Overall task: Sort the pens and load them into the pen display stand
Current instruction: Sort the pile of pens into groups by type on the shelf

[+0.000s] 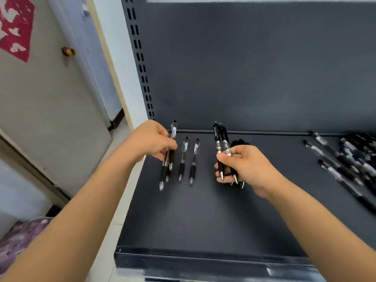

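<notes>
My left hand (151,141) grips a clear-barrelled pen with a black grip (173,132) over the left end of the dark shelf (203,216); a second similar pen (167,171) lies right beside it. Two more clear pens (182,159) (194,161) lie side by side on the shelf just to the right. My right hand (242,165) holds a bunch of black pens (220,137), tips pointing down towards me. A blurred pile of black-and-white pens (350,157) lies at the shelf's right end.
The shelf has a grey back panel (264,68) and a slotted upright (140,58) at its left. A raised front lip (203,259) runs along the near edge. To the left are a pale door (50,108) and a floral cloth (20,239) low down.
</notes>
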The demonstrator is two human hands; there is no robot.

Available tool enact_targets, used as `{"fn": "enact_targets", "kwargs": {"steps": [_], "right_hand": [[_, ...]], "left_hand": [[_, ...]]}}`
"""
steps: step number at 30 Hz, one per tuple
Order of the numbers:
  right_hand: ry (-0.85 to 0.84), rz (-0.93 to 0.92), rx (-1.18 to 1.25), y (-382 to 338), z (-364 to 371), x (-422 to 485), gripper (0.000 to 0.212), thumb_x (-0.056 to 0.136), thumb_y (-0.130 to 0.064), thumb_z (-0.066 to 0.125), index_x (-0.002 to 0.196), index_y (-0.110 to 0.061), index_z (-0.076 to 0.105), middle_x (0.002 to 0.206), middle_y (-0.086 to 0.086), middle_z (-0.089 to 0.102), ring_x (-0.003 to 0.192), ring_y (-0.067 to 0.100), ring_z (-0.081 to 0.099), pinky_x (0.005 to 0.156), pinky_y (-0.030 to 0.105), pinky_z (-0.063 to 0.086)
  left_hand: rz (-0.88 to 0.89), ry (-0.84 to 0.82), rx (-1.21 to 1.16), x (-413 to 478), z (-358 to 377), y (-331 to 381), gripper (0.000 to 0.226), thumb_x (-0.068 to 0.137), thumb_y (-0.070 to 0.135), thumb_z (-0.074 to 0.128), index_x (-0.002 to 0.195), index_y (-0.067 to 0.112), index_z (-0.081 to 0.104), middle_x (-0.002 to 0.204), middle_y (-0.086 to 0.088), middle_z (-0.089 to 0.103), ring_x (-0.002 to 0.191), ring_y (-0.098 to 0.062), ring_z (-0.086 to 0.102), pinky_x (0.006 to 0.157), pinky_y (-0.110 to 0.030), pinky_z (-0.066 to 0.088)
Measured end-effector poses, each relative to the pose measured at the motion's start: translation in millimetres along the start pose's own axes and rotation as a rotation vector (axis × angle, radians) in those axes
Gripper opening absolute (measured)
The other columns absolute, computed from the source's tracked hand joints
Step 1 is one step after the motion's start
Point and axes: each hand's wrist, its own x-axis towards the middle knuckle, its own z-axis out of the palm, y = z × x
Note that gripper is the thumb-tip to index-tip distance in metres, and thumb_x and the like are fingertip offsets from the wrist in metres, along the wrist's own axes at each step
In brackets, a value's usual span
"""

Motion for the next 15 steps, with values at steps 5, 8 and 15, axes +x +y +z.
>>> {"fn": "enact_targets", "kwargs": {"steps": [5, 8, 15], "right_hand": [[0.039, 0.052, 0.006, 4, 18, 0, 0.015, 0.093, -0.011, 0.061, 0.087, 0.002, 0.060, 0.072, 0.013, 0.068, 0.057, 0.019, 0.066, 0.053, 0.028, 0.056], [0.060, 0.053, 0.027, 3, 19, 1, 0.015, 0.092, -0.012, 0.061, 0.087, 0.002, 0.061, 0.071, 0.012, 0.068, 0.058, 0.019, 0.067, 0.053, 0.028, 0.056], [0.109, 0.052, 0.029, 5, 11, 0, 0.015, 0.092, -0.012, 0.062, 0.090, 0.003, 0.061, 0.079, 0.016, 0.068, 0.059, 0.020, 0.068, 0.055, 0.030, 0.057]], "left_hand": [[-0.079, -0.032, 0.075, 25, 0, -24, 0.033, 0.076, 0.006, 0.075, 0.065, 0.016, 0.046, 0.069, -0.012, 0.059, 0.044, -0.016, 0.063, 0.068, -0.037, 0.060], [-0.094, -0.069, -0.032, 34, 8, -32, 0.032, 0.075, 0.010, 0.080, 0.071, 0.013, 0.048, 0.068, -0.008, 0.060, 0.050, -0.022, 0.066, 0.068, -0.037, 0.060], [-0.005, -0.023, 0.146, 37, 25, -29, 0.050, 0.070, 0.049, 0.080, 0.096, 0.016, 0.054, 0.075, 0.001, 0.069, 0.055, -0.015, 0.070, 0.074, -0.030, 0.055]]}}
